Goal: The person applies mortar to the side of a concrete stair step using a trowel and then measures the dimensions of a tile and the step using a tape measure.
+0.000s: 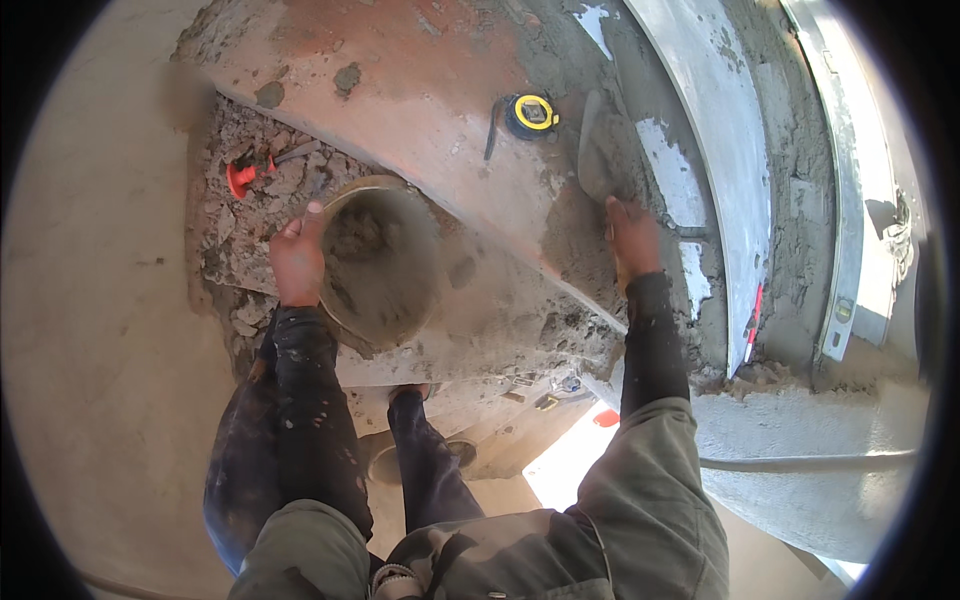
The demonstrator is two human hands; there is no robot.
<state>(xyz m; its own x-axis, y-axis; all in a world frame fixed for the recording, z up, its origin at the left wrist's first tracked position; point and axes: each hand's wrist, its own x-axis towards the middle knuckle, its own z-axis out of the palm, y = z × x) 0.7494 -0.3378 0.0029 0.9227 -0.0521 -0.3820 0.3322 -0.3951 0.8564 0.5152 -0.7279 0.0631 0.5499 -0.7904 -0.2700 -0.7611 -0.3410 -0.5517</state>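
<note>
Gripping the bucket (410, 265) at its left rim, the left hand (298, 258) is keeping its thumb up, fingers closed on the edge. Grey mortar (358, 235) is lying inside; the bucket is standing ahead of the person, beside rubble (228, 228). The right hand (634, 240) is holding a trowel (594, 160), fingers curled at its near end, blade pointing away; full finger closure: cannot tell. A yellow-and-black tape measure (531, 116) is lying left of the trowel.

Strong glare bleaches the far right; black rings the fisheye view.
</note>
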